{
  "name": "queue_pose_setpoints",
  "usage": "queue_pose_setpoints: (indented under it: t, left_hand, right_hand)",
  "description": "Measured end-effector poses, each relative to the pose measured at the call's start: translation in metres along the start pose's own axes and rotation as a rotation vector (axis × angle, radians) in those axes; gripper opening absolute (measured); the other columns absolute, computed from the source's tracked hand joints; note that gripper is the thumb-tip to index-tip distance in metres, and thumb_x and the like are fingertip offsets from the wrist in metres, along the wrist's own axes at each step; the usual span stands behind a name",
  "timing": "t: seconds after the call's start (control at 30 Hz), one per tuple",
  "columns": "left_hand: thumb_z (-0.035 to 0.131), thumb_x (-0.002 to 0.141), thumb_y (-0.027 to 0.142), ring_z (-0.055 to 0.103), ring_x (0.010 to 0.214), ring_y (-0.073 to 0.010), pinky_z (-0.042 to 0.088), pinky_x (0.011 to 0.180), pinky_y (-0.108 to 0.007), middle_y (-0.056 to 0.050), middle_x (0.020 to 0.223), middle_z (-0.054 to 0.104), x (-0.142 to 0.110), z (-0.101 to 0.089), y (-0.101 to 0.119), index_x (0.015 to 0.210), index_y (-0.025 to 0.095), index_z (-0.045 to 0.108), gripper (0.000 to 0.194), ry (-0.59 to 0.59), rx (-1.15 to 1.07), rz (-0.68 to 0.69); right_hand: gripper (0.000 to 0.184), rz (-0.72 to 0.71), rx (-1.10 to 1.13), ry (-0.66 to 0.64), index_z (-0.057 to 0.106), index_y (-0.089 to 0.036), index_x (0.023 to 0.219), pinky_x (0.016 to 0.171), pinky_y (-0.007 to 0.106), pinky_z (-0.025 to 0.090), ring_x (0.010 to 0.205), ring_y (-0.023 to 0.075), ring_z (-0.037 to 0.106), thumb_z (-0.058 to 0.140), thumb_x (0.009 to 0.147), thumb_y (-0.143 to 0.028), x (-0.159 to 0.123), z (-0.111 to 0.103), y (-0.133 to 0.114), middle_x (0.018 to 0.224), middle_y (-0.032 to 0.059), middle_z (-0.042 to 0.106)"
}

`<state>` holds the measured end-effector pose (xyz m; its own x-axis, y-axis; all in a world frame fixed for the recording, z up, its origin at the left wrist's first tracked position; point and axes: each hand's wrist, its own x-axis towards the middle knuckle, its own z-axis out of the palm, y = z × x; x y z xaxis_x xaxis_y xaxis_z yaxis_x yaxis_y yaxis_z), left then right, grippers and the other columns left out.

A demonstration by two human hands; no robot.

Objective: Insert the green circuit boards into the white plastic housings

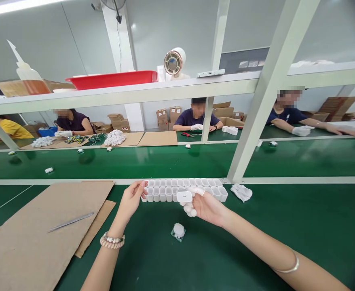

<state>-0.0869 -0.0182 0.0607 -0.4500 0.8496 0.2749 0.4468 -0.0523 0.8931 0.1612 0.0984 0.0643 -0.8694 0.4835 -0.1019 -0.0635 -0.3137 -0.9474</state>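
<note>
My right hand (203, 205), with white finger cots on its fingertips, pinches a small white plastic block (184, 197) just in front of a white tray of small cells (220, 190). My left hand (131, 199) reaches to the tray's left end, its fingers curled against the edge. A beaded bracelet sits on my left wrist, a thin bangle on my right forearm. A small white part on a green board (178, 231) lies on the green table between my arms.
Cardboard sheets (34, 234) with metal tweezers (70, 222) lie at left. A crumpled white glove (241, 192) rests right of the tray. A slanted frame post (265, 89) rises behind it. Beyond a green conveyor belt (135, 161), several seated people work.
</note>
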Motion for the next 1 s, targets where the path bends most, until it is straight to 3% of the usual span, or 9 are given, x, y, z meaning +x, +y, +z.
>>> queue_pose_setpoints:
  t: [0.1,0.2,0.3,0.37,0.57,0.67,0.8,0.93,1.0]
  left_hand:
    - [0.052,0.085,0.056,0.062,0.079,-0.0187,0.052,0.070,-0.032,-0.009,0.101,0.064,0.006,-0.025,-0.025,0.109,0.017,0.060,0.047,0.047,0.163,-0.009]
    - [0.055,0.082,0.052,0.061,0.083,-0.0202,0.052,0.074,-0.035,-0.011,0.104,0.062,0.003,-0.037,-0.050,0.109,0.016,0.059,0.046,0.065,0.247,-0.012]
    - [0.060,0.080,0.047,0.061,0.089,-0.0216,0.052,0.077,-0.037,-0.010,0.106,0.061,-0.003,-0.034,-0.065,0.109,0.018,0.059,0.042,-0.014,0.303,0.018]
    - [0.061,0.080,0.043,0.060,0.093,-0.0219,0.052,0.080,-0.037,-0.009,0.109,0.060,-0.005,-0.027,-0.068,0.110,0.020,0.059,0.038,-0.079,0.326,0.053]
    - [0.054,0.087,0.034,0.058,0.099,-0.0218,0.049,0.089,-0.040,-0.007,0.111,0.057,-0.008,-0.014,-0.066,0.106,0.022,0.056,0.023,-0.152,0.376,0.145]
    - [0.051,0.089,0.029,0.058,0.099,-0.0217,0.049,0.088,-0.039,-0.007,0.108,0.058,-0.008,-0.012,-0.066,0.102,0.021,0.055,0.016,-0.152,0.398,0.168]
    - [0.048,0.089,0.025,0.058,0.095,-0.0219,0.049,0.085,-0.038,-0.007,0.103,0.059,-0.008,-0.013,-0.064,0.093,0.020,0.052,0.008,-0.133,0.422,0.198]
    - [0.045,0.091,0.025,0.057,0.097,-0.0241,0.047,0.085,-0.040,-0.007,0.101,0.059,-0.010,-0.018,-0.053,0.090,0.020,0.049,0.006,-0.078,0.428,0.226]
    - [0.045,0.092,0.026,0.056,0.100,-0.0243,0.046,0.088,-0.041,-0.007,0.104,0.058,-0.012,-0.019,-0.044,0.093,0.021,0.048,0.006,-0.043,0.421,0.247]
  right_hand:
    - [0.047,-0.140,-0.449,0.207,0.058,-0.015,0.085,0.052,0.027,0.043,0.056,0.0154,0.055,0.040,0.090,-0.058,0.009,-0.008,-0.007,0.065,0.0048,0.058]
    - [0.036,-0.176,-0.684,0.387,0.059,-0.015,0.104,0.064,0.030,0.048,0.069,0.0181,0.060,0.052,0.088,-0.047,0.033,-0.020,-0.029,0.075,0.0053,0.063]
    - [0.044,-0.179,-0.929,0.569,0.053,-0.016,0.123,0.083,0.034,0.047,0.089,0.0210,0.061,0.065,0.083,-0.028,0.067,-0.030,-0.056,0.096,0.0075,0.065]
    - [0.040,-0.126,-1.079,0.647,0.055,-0.015,0.122,0.088,0.038,0.047,0.099,0.0226,0.059,0.065,0.086,-0.027,0.090,-0.035,-0.065,0.108,0.0096,0.063]
    - [0.031,0.092,-1.362,0.713,0.057,-0.014,0.119,0.088,0.043,0.051,0.103,0.0219,0.060,0.058,0.093,-0.033,0.121,-0.043,-0.054,0.119,0.0096,0.059]
    - [0.032,0.102,-1.426,0.684,0.057,-0.015,0.119,0.088,0.043,0.051,0.103,0.0219,0.060,0.058,0.093,-0.034,0.118,-0.040,-0.053,0.119,0.0089,0.058]
    - [0.032,-0.084,-1.464,0.516,0.056,-0.012,0.122,0.096,0.043,0.043,0.110,0.0249,0.056,0.054,0.093,-0.026,0.086,-0.024,-0.054,0.122,0.0141,0.058]
    - [0.038,-0.197,-1.438,0.122,0.061,-0.025,0.123,0.089,0.031,0.048,0.099,0.0198,0.061,0.062,0.085,-0.025,0.018,-0.003,-0.021,0.113,0.0047,0.064]
    - [0.051,-0.232,-1.372,-0.189,0.056,-0.027,0.131,0.096,0.035,0.046,0.110,0.0226,0.057,0.066,0.081,-0.023,-0.012,0.002,0.007,0.122,0.0063,0.060]
